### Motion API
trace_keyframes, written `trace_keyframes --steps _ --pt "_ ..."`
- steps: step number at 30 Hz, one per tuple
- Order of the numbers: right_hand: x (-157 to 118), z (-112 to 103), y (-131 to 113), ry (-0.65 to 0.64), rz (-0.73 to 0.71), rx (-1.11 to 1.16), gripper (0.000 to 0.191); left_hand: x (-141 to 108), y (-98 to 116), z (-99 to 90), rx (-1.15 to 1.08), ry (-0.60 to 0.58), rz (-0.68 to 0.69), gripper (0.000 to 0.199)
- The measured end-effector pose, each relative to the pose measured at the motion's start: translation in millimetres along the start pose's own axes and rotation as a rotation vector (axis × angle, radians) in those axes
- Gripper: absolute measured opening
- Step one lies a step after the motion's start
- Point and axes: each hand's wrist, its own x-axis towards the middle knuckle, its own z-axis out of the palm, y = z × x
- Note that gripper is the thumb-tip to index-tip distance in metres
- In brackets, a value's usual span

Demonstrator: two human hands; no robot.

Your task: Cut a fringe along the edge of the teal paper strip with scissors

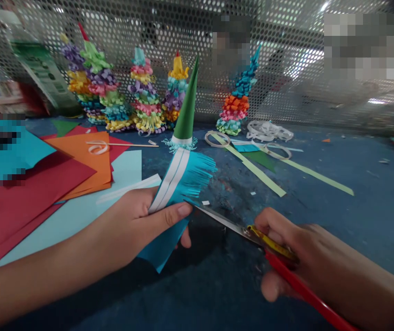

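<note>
Between thumb and fingers, my left hand [148, 220] grips a strip of blue paper [185, 174]. Its upper right edge is cut into a fringe, while the lower part is uncut. Two white bands of what looks like tape run along its left side. My right hand [290, 257] is wrapped round the handles of a pair of scissors [224, 221], one red and one yellow. The blade tips touch or nearly touch the blue paper, just right of my left thumb. Behind the strip stands a green paper cone [186, 110] with a light blue fringe at its base.
Red sheets [27, 197], orange sheets [93, 161] and a light blue sheet [128, 168] lie at left, with a thin stick [128, 145]. Several fringed paper cones [147, 96] line the perforated metal wall [286, 59]. Pale green strips [259, 172] and tape rings [217, 139] lie at right.
</note>
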Motion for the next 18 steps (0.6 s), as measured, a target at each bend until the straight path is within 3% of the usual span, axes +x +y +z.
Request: trace_keyframes --steps 5,9,18 --pt "3 -2 -9 -0.045 0.039 -0.008 0.028 1 -4 0.1 -0.011 -0.001 0.006 0.034" --pt "4 -1 -6 -0.053 -0.049 0.103 0.029 7 -8 -4.8 0.044 -0.062 0.046 0.035" --pt "-3 -1 -2 -0.002 -0.056 0.037 0.036 5 -5 -9.3 -0.054 -0.175 -0.118 0.038"
